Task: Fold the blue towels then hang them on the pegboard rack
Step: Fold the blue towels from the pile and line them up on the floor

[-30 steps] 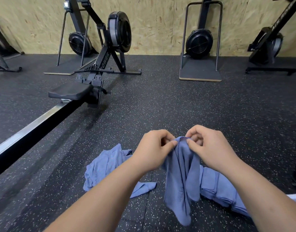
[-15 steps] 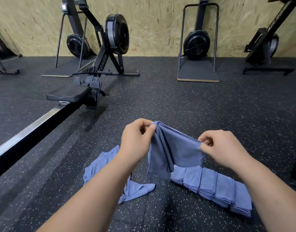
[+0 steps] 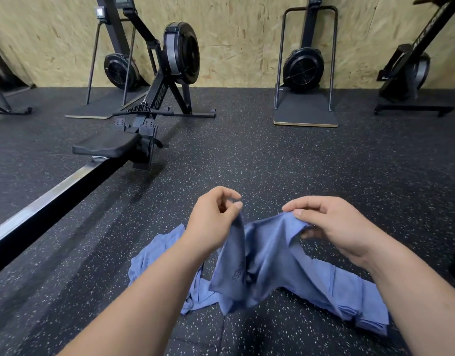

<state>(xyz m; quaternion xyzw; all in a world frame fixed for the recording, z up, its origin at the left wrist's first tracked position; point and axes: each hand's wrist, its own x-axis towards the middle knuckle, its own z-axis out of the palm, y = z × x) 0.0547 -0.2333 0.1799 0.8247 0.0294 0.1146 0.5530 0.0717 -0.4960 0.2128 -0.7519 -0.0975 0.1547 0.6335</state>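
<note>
1. Towel is held above the floor, pinched at its top edge by left hand and right hand — fingers curled.
2. Corners should be found and the edge drawn taut before halving.

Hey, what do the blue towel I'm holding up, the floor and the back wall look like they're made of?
Blue towel: soft cloth, perhaps cotton or microfibre, with a matte finish; it drapes and creases limply.
Floor: seemingly rubber gym matting, matte black with pale flecks and faint tile seams.
Wall: looks like oriented strand board, unpainted, with pressed wood flakes showing.
</note>
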